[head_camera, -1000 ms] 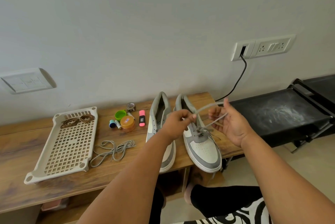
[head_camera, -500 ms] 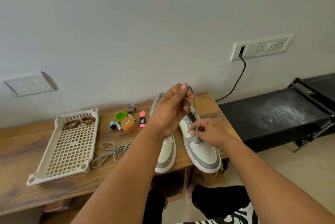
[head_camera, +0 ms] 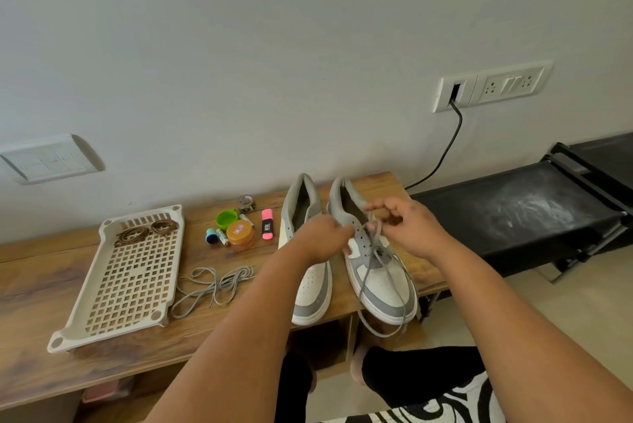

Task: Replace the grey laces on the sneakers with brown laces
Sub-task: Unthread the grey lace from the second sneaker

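Two white and grey sneakers stand side by side on the wooden bench. The left sneaker (head_camera: 310, 285) has no lace. The right sneaker (head_camera: 380, 282) still carries a grey lace (head_camera: 371, 251) in its lower eyelets, its loose ends trailing over the toe and past the bench edge. My left hand (head_camera: 323, 237) grips the right sneaker's side by the eyelets. My right hand (head_camera: 407, 227) pinches the grey lace above the tongue. A removed grey lace (head_camera: 214, 285) lies loose on the bench. Two coiled brown laces (head_camera: 145, 231) rest in the far end of a beige perforated tray (head_camera: 126, 285).
Behind the loose lace sit a green cap (head_camera: 226, 219), an orange jar (head_camera: 240, 234), a pink highlighter (head_camera: 267, 228), a small tape roll (head_camera: 246, 203) and batteries (head_camera: 221, 236). A black stand (head_camera: 513, 213) adjoins the bench on the right; a black cable (head_camera: 445, 152) hangs from the wall socket.
My left hand came down from holding the lace high and now grips the right sneaker. My right hand rose from the sneaker's lower eyelets and pulls the lace up at the tongue.
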A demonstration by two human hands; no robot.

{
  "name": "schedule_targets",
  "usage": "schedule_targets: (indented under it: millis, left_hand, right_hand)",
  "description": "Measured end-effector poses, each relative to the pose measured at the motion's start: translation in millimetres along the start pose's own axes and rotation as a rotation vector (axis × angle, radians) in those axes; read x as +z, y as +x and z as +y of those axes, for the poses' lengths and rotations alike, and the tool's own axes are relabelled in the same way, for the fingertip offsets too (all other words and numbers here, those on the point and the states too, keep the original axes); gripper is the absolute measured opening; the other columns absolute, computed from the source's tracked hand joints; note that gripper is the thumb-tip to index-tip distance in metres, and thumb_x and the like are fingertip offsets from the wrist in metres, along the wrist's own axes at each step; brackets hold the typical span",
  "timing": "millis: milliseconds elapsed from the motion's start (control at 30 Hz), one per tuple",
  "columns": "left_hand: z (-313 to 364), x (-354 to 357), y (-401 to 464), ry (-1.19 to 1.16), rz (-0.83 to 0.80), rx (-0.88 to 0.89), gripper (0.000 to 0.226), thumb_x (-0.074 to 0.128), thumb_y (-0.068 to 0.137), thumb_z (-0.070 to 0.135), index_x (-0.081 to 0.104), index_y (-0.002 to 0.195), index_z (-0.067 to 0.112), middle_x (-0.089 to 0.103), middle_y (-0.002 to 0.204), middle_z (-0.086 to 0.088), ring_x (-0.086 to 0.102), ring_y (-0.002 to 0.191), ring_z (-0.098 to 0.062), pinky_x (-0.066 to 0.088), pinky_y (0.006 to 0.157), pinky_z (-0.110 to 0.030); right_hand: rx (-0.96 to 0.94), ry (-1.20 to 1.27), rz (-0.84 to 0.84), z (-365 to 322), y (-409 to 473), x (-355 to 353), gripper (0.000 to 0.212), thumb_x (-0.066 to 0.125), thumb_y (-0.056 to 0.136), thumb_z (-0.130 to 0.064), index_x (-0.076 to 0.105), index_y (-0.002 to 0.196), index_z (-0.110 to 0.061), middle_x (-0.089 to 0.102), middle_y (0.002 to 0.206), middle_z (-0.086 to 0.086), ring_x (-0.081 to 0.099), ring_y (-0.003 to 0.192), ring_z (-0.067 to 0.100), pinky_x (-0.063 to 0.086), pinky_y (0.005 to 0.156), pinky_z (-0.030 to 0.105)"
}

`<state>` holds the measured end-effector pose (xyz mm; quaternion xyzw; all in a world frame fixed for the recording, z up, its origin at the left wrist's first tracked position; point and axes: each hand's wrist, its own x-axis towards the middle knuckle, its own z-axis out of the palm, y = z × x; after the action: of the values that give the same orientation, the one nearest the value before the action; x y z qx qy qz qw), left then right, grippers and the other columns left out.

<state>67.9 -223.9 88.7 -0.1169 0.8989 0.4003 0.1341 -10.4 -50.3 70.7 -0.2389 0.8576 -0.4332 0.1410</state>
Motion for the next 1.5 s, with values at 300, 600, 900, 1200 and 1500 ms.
schedule_targets:
  millis: [300,600,900,1200,1500]
  left_hand:
    - [1,37,11,0.491,0.07,0.144,0.047,0.066,0.088,0.025,0.05,0.132,0.024,0.058,0.123,-0.003,0.055,0.114,-0.022,0.051,0.095,-0.039]
    - [0,46,18,0.302,-0.093,0.135,0.049,0.054,0.093,0.01,0.04,0.137,0.027,0.045,0.124,-0.01,0.049,0.1,-0.022,0.043,0.091,-0.033]
    - [-5,23,16,0.509,0.013,0.056,0.011,0.064,0.088,0.01,0.072,0.096,0.014,0.067,0.098,-0.002,0.062,0.094,-0.02,0.052,0.091,-0.036]
    - [4,13,9,0.596,-0.071,0.143,0.043,0.052,0.093,0.005,0.06,0.13,0.024,0.053,0.133,-0.004,0.048,0.122,-0.024,0.043,0.104,-0.04]
    - [-7,32,21,0.565,-0.008,0.167,0.07,0.051,0.089,0.003,0.032,0.15,0.031,0.037,0.138,-0.006,0.05,0.116,-0.027,0.051,0.092,-0.041]
  right_hand:
    - [0.236,-0.26,-0.227,38,7,7,0.011,0.067,0.09,-0.034,0.06,0.089,-0.025,0.06,0.094,-0.006,0.053,0.085,0.009,0.043,0.072,0.025]
    - [0.23,0.024,-0.431,4,-4,-8,0.034,0.046,0.102,-0.041,0.071,0.092,-0.02,0.071,0.095,-0.003,0.064,0.094,0.014,0.05,0.092,0.036]
    - [0.389,-0.171,-0.221,28,2,-4,0.035,0.052,0.099,-0.043,0.068,0.096,-0.012,0.07,0.092,0.005,0.061,0.068,0.012,0.05,0.06,0.023]
    - [0.505,0.041,-0.115,33,16,29,0.039,0.071,0.084,-0.05,0.063,0.08,-0.012,0.064,0.068,0.004,0.056,0.062,0.016,0.047,0.062,0.028]
    - [0.598,0.181,-0.133,29,15,30,0.028,0.062,0.094,-0.035,0.063,0.103,-0.008,0.055,0.077,0.006,0.043,0.059,0.014,0.034,0.052,0.025]
